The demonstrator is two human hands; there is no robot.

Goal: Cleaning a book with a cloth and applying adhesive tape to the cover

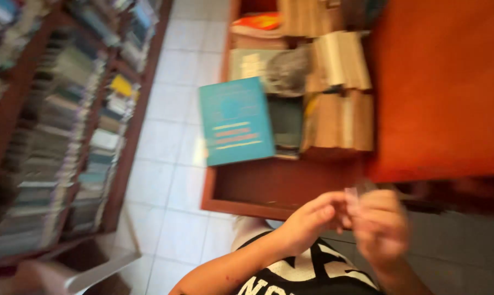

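While both hands, left hand (312,221) and right hand (381,224), pinch a small blurred object (352,198) together, the shelf edge (247,208) sits close.

No packages, signs or screens in view.

Nearest to a label: printed book covers. Teal book (236,121), rectangular, lies flat at the front of the low wooden shelf (269,188); its cover carries pale, pink and yellow horizontal bands (too blurred to make out further). Behind it, a grey-green book (248,64) with light print on the cover. At the shelf's far end, an orange-red cover (258,22). On the tall bookcase (127,147) at left, one yellow book (121,86) among rows of pale spines.
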